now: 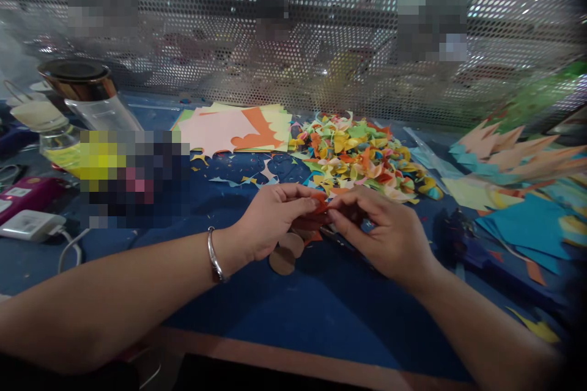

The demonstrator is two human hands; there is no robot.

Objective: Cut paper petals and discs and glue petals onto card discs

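Observation:
A small piece of orange paper (320,197) is pinched between the fingertips of both hands over the blue table mat (293,317). My left hand (270,220), with a silver bracelet at the wrist, grips it from the left. From the right, the closed thumb and fingers of my right hand (389,229) meet at its edge. Two round brownish discs (281,261) overlap on the mat below my left hand. A thin dark tool (342,239) lies partly hidden under my right hand; its kind does not show.
Behind the hands lies a heap of colourful curled paper pieces (358,153), beside stacked paper sheets (215,125). Bottles (92,91) and a white charger (32,225) stand left. Blue paper (527,226), pointed paper shapes (509,153) and a dark blue tool (486,259) lie right. A perforated metal panel (206,67) closes the back.

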